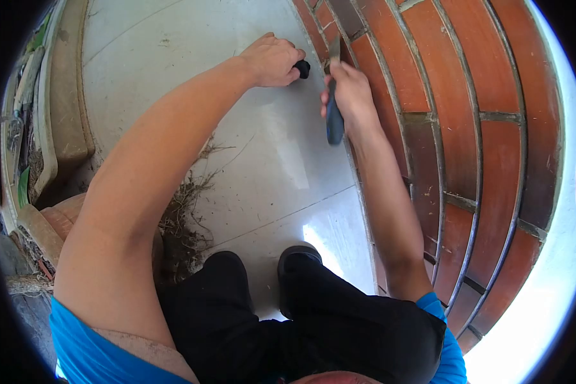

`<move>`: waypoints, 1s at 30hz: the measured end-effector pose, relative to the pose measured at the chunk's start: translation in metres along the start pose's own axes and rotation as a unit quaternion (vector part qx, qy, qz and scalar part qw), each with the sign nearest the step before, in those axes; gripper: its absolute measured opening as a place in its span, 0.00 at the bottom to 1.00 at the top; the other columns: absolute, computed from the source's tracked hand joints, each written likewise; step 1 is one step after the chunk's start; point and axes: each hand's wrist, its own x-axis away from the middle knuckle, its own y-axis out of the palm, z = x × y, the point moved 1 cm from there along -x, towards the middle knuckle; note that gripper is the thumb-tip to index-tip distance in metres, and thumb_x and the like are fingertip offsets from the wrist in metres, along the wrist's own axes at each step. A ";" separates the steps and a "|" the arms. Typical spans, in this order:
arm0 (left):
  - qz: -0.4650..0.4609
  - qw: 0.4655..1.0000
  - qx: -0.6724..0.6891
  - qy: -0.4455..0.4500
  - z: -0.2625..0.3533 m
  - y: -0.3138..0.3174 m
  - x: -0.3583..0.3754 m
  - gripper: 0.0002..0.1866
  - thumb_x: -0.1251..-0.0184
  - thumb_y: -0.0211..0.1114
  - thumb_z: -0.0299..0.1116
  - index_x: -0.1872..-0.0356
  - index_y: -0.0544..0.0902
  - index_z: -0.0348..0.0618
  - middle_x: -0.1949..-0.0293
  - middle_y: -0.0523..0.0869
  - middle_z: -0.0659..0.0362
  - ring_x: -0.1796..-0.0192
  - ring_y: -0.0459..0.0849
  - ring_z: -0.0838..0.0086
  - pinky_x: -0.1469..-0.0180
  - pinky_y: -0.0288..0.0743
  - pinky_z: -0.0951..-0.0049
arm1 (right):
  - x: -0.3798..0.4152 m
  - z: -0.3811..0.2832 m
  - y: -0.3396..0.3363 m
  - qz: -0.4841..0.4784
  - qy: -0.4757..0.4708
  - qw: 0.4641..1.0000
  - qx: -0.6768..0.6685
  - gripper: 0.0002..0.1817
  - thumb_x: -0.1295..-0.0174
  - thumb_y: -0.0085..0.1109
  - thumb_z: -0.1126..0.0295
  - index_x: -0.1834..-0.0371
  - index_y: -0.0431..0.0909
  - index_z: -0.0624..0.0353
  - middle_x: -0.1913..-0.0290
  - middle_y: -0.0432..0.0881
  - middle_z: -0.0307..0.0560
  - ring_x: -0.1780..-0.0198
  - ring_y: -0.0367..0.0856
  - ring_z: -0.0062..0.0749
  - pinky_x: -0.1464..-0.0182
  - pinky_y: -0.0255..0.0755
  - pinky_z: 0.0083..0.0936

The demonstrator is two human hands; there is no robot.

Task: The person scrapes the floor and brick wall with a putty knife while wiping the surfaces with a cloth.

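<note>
My right hand (353,95) is wrapped round a scraper with a dark blue-grey handle (334,125). Its metal blade (335,48) points away from me, right at the foot of the brick wall where it meets the floor. My left hand (272,61) is closed in a fist, a little to the left over the pale floor tiles. Out of that fist, on the side facing the scraper, sticks a small black rounded object (303,68); the rest of it is hidden by the fingers.
The red-brown brick wall (451,147) with grey joints runs along the right. Dry roots and dirt (184,211) lie on the floor by my left arm. A beige planter (70,83) stands at the left edge. My dark shoes (299,253) are on the glossy tiles (256,134).
</note>
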 end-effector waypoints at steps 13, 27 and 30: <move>0.049 0.998 -0.010 -0.030 -0.006 0.004 -0.019 0.20 0.37 0.61 0.31 0.43 0.81 0.42 0.58 0.87 0.51 0.53 0.85 0.56 0.41 0.73 0.57 | 0.089 0.105 -0.068 0.022 -0.152 0.857 0.491 0.27 0.33 0.50 0.71 0.30 0.69 0.63 0.50 0.79 0.71 0.52 0.83 0.66 0.49 0.79 0.49; 0.076 0.996 -0.025 -0.031 -0.022 0.001 0.006 0.20 0.37 0.62 0.30 0.42 0.80 0.44 0.56 0.86 0.54 0.53 0.85 0.59 0.42 0.71 0.58 | -0.024 0.063 -0.008 -0.059 -0.133 0.757 0.637 0.30 0.31 0.42 0.74 0.24 0.56 0.66 0.38 0.69 0.79 0.48 0.83 0.66 0.46 0.81 0.47; 0.090 0.995 -0.024 -0.023 -0.029 0.001 0.011 0.19 0.37 0.62 0.32 0.44 0.82 0.46 0.57 0.86 0.55 0.52 0.85 0.61 0.43 0.71 0.57 | -0.005 0.064 -0.016 -0.061 -0.108 0.748 0.652 0.30 0.31 0.42 0.73 0.24 0.57 0.66 0.38 0.70 0.76 0.45 0.82 0.65 0.44 0.80 0.46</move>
